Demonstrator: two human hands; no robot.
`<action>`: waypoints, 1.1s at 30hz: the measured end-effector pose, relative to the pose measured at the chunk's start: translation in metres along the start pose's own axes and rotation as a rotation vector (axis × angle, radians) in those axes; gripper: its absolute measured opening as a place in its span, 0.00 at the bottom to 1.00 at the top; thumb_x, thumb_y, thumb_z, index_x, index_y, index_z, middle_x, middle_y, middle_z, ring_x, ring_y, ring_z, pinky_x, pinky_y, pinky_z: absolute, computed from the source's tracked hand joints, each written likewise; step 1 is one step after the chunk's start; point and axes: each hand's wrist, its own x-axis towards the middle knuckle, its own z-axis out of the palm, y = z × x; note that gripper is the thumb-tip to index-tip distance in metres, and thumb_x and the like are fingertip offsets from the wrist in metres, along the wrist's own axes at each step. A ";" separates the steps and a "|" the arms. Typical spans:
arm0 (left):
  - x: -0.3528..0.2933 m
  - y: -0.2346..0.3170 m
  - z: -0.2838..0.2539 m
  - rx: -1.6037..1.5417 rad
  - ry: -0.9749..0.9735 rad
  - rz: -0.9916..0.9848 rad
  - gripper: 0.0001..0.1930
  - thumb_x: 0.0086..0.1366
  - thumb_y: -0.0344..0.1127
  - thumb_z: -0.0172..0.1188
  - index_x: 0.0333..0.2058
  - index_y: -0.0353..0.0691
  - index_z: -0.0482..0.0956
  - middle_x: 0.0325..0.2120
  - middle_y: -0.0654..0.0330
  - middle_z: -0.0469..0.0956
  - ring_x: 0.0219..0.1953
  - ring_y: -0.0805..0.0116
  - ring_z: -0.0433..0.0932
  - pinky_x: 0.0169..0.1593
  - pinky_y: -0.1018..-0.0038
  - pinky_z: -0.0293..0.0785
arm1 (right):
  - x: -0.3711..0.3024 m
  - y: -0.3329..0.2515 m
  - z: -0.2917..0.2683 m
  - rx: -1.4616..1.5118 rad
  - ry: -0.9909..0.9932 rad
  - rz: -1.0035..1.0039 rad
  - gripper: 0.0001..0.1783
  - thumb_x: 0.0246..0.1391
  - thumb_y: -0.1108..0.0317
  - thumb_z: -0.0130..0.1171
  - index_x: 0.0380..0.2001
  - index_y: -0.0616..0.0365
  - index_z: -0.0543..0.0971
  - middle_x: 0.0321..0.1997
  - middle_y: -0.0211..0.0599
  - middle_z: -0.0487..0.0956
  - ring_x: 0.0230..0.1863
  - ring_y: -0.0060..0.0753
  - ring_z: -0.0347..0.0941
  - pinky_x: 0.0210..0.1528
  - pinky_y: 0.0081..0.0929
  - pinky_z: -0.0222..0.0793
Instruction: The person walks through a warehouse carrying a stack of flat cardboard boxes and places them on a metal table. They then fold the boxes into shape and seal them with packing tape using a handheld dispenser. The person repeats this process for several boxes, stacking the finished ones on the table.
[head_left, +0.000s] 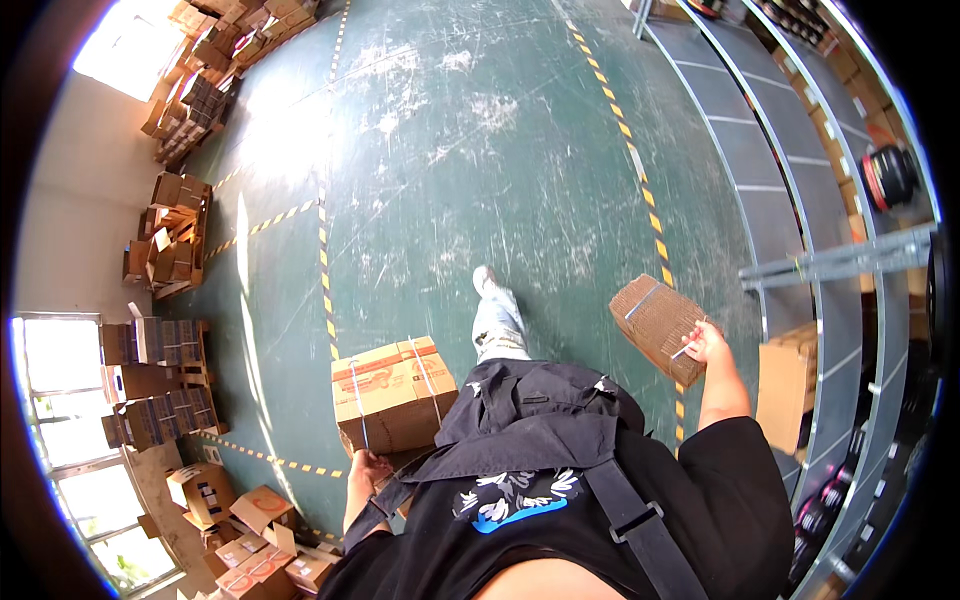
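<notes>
A brown cardboard box point(405, 385) with pale straps around it hangs at my left side, in front of my waist. My left hand point(368, 468) is closed at its near lower corner, beside one strap; the fingertips are partly hidden. Out to my right hangs a bundle of flattened corrugated cardboard point(650, 315), tied with a pale strap. My right hand point(706, 342) is closed on the strap at the bundle's near end. Both loads are off the floor, held well apart on either side of my body.
Green floor point(470, 180) stretches ahead between yellow-black marking lines point(327, 270). Metal shelving point(740, 150) runs along the right, with a tall cardboard carton point(787, 385) on it. Pallets of stacked boxes point(160, 385) line the left wall, and open cartons point(255, 560) lie at the lower left.
</notes>
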 end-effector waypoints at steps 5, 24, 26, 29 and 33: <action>0.013 0.107 0.188 0.102 -0.006 -0.053 0.11 0.46 0.30 0.51 0.15 0.44 0.56 0.13 0.59 0.57 0.19 0.60 0.60 0.29 0.66 0.60 | 0.005 -0.113 0.113 0.120 -0.071 -0.059 0.13 0.56 0.52 0.57 0.23 0.44 0.72 0.26 0.23 0.74 0.39 0.35 0.77 0.51 0.42 0.63; 0.046 0.556 0.859 -0.030 -0.182 0.232 0.10 0.41 0.29 0.46 0.12 0.48 0.53 0.11 0.61 0.55 0.15 0.64 0.56 0.25 0.67 0.56 | 0.114 -0.504 0.663 0.078 0.140 0.260 0.20 0.58 0.49 0.52 0.20 0.48 0.68 0.20 0.28 0.70 0.37 0.49 0.78 0.46 0.59 0.65; 0.015 0.600 0.962 0.053 -0.073 0.147 0.10 0.41 0.29 0.46 0.12 0.47 0.54 0.11 0.61 0.56 0.15 0.63 0.57 0.23 0.66 0.56 | 0.132 -0.548 0.707 0.158 0.180 0.275 0.19 0.57 0.51 0.54 0.18 0.48 0.67 0.20 0.29 0.70 0.36 0.50 0.78 0.42 0.58 0.67; -0.006 0.669 1.031 0.397 -0.123 0.395 0.08 0.47 0.31 0.48 0.13 0.43 0.61 0.16 0.54 0.66 0.23 0.54 0.69 0.29 0.58 0.67 | 0.126 -0.636 0.837 0.024 0.089 0.159 0.18 0.56 0.53 0.54 0.18 0.48 0.66 0.19 0.29 0.69 0.35 0.47 0.77 0.39 0.56 0.68; 0.020 0.781 1.179 0.474 -0.127 0.167 0.06 0.50 0.31 0.51 0.17 0.40 0.65 0.19 0.51 0.69 0.27 0.51 0.73 0.32 0.56 0.72 | 0.179 -0.803 0.978 0.159 -0.057 0.180 0.20 0.55 0.51 0.57 0.18 0.48 0.66 0.20 0.28 0.68 0.36 0.46 0.75 0.48 0.57 0.64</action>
